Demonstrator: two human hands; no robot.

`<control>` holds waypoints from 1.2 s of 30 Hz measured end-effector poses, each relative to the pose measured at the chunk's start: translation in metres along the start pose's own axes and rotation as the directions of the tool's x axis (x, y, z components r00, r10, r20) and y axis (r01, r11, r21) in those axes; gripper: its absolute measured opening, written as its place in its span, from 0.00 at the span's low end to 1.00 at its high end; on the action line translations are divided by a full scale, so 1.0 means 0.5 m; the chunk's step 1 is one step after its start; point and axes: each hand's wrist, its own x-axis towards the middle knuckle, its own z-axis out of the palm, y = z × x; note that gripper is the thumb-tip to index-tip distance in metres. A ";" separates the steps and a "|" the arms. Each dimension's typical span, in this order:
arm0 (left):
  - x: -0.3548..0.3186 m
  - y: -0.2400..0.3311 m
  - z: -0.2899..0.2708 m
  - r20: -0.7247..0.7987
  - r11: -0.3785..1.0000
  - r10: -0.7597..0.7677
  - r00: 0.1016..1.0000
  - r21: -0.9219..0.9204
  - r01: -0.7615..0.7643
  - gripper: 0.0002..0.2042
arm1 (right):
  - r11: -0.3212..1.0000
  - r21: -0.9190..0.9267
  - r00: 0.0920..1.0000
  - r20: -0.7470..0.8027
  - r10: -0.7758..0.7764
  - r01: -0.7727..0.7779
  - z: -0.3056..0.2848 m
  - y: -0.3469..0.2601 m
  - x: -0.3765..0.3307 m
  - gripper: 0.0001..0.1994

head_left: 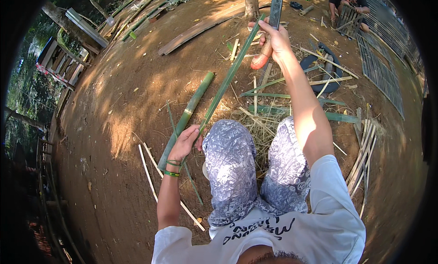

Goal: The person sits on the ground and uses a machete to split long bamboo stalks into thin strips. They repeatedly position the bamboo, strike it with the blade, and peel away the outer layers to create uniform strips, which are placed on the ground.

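Observation:
A long green bamboo strip [226, 79] runs slantwise in front of my knees. Its lower end is closed in my left hand [185, 143], beside my left knee. My right hand [277, 39] grips the handle of a machete [275, 9], whose dark blade points away from me and whose rounded butt is reddish. The thumb of that hand lies against the far part of the strip. On the ground near my left hand rests a thick green bamboo pole [191, 106], partly hidden behind the wrist.
Pale split strips [362, 159] lie to my right, and thin shavings [264, 129] are heaped between my knees. A black rubber ring [335, 81] lies beyond my right arm. Ahead are a tree trunk [251, 3] and a plank [196, 30]. Another person [349, 1] crouches at far right by slatted panels [378, 67].

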 end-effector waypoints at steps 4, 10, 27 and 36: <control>-0.003 -0.012 0.004 0.005 0.991 -0.003 1.000 -0.137 0.003 0.14 | 1.000 -0.012 1.000 0.016 -0.009 0.009 -0.022 0.018 0.006 0.06; -0.026 -0.012 0.002 -0.067 0.976 -0.022 0.998 -0.216 0.007 0.09 | 0.996 0.078 0.997 0.069 0.033 -0.038 -0.010 0.018 -0.004 0.07; -0.022 0.015 0.006 -0.222 0.969 0.026 0.975 -0.233 -0.079 0.12 | 0.982 0.097 0.987 0.011 0.162 -0.163 0.028 0.038 -0.017 0.10; -0.049 0.030 -0.161 -0.716 0.858 0.035 0.697 -0.336 -0.388 0.14 | 0.944 0.254 0.960 -0.129 0.248 -0.210 0.028 0.085 -0.012 0.09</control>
